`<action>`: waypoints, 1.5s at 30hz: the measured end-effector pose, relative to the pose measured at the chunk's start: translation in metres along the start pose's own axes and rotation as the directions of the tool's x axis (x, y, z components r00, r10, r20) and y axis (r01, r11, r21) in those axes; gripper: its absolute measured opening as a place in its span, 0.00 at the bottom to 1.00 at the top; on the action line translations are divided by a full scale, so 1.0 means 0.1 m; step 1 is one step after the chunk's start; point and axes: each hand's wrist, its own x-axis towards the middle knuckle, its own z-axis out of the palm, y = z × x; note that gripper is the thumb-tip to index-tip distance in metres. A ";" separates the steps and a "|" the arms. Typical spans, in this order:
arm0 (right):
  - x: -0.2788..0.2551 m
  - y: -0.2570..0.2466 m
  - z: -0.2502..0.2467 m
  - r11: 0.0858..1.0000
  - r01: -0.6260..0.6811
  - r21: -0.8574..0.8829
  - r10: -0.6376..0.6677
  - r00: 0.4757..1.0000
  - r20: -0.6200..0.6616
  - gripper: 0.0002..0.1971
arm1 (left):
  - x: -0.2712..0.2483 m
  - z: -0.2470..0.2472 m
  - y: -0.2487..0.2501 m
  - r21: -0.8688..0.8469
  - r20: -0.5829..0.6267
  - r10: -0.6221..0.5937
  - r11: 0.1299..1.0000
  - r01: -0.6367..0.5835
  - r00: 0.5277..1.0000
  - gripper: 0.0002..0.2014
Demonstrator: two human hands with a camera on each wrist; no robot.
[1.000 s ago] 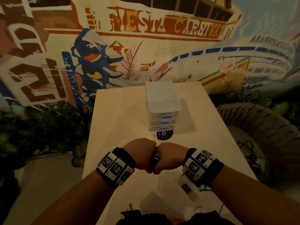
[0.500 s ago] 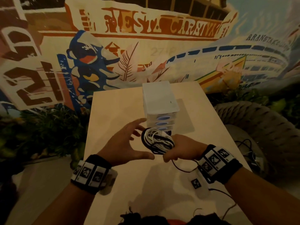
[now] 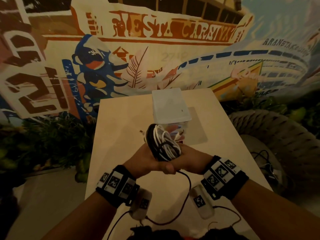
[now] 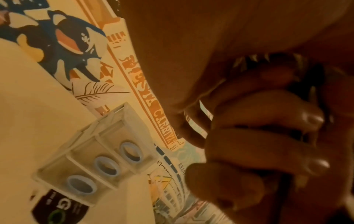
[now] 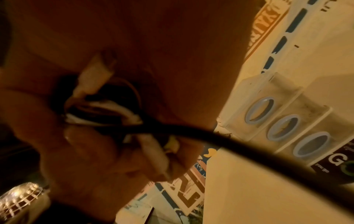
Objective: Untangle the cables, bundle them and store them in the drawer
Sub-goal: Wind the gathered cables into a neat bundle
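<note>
— Cables first: from the head view we have the coiled bundle of black and white cables (image 3: pixel 162 144) clasped between both hands above the pale wooden table (image 3: pixel 121 122), standing up out of our grip like a ring on edge. Where does the drawer lie from it?

— Straight ahead. The small white plastic drawer unit (image 3: pixel 170 108) sits just beyond the bundle, its front partly hidden behind the coil. Our left hand (image 3: pixel 147 161) wraps the bundle's lower left side, our right hand (image 3: pixel 188 161) closes on its lower right, thumbs meeting underneath. One loose black cable tail (image 3: pixel 187 187) hangs down from the grip toward our body.

— And the left wrist view?

— We see the left fingers (image 4: pixel 258 148) curled tight, white strands showing in the gaps. The drawer unit (image 4: pixel 95 159) lies down and left of them, its three blue ring pulls (image 4: pixel 106 167) facing us, all drawers shut.

— Right wrist?

— The right fingers (image 5: pixel 91 151) pinch black and white strands and a pale plug end (image 5: pixel 95 71). The black tail (image 5: pixel 220 139) runs across the view between us and the drawer fronts (image 5: pixel 283 125), which sit to the right.

— So which hand goes?

— We judge them about equally near, so one must let go to pull a ring while the other holds the coil, and the tail needs tucking first.
</note>
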 end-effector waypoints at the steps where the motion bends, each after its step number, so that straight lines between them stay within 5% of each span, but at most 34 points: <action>1: 0.00 0.00 0.02 1.000 -0.024 -0.008 0.024 0.999 0.036 0.20 | 0.01 0.01 0.03 -0.004 0.013 0.030 1.000 -0.030 0.999 0.46; 4: -0.05 -0.04 0.01 0.994 -0.054 -0.095 0.061 0.995 0.074 0.16 | 0.04 0.03 0.11 -0.054 0.032 0.102 0.993 -0.100 0.994 0.34; 7: -0.09 -0.13 0.00 0.996 0.010 -0.087 -0.005 0.999 0.052 0.24 | 0.04 0.04 0.12 -0.099 0.010 0.121 0.988 -0.119 0.993 0.28; 12: -0.11 -0.21 0.08 0.976 0.103 -0.193 -0.073 0.985 0.155 0.16 | 0.05 0.01 0.18 -0.078 0.025 0.086 0.993 -0.083 0.996 0.16; 15: -0.15 -0.18 0.03 0.984 0.108 -0.139 -0.082 0.980 0.181 0.29 | 0.06 0.00 0.22 0.021 -0.021 0.113 0.993 -0.113 0.993 0.15; 17: -0.21 -0.10 -0.06 0.977 0.030 -0.212 0.000 0.990 0.139 0.33 | 0.07 -0.05 0.23 0.006 -0.131 0.178 0.984 -0.179 0.975 0.13; 20: -0.29 0.11 -0.20 0.941 -0.118 -0.318 0.148 0.987 0.070 0.22 | 0.07 -0.18 0.25 -0.122 -0.291 0.186 0.966 -0.229 0.939 0.11; 23: -0.38 0.26 -0.26 0.923 -0.133 -0.360 0.157 0.987 0.039 0.09 | 0.08 -0.20 0.28 -0.106 -0.308 0.181 0.969 -0.223 0.934 0.09; 27: -0.48 0.31 -0.39 0.969 -0.133 -0.209 0.109 0.986 -0.124 0.12 | 0.04 -0.21 0.29 0.158 -0.263 0.192 0.975 -0.154 0.946 0.07; 31: -0.52 0.26 -0.46 0.983 -0.173 -0.068 0.158 0.970 -0.187 0.18 | 0.05 -0.17 0.24 0.646 -0.060 0.115 0.762 -0.049 0.992 0.22; 34: -0.50 0.15 -0.40 0.977 -0.199 -0.081 0.183 0.968 -0.172 0.20 | 0.08 -0.07 0.19 0.739 -0.052 0.070 0.674 -0.009 0.996 0.27; 39: -0.41 0.06 -0.33 0.967 -0.253 0.022 0.250 0.935 -0.251 0.29 | 0.12 -0.03 0.07 0.879 -0.036 -0.051 0.474 0.056 0.998 0.23; 42: -0.40 0.08 -0.32 0.967 -0.249 -0.050 0.231 0.945 -0.232 0.27 | 0.13 -0.01 0.02 0.926 -0.014 -0.168 0.370 0.077 0.986 0.24; 45: -0.39 0.10 -0.31 0.936 -0.288 -0.200 0.247 0.947 -0.208 0.32 | 0.11 -0.01 -0.04 0.929 -0.006 -0.219 0.359 0.086 0.976 0.25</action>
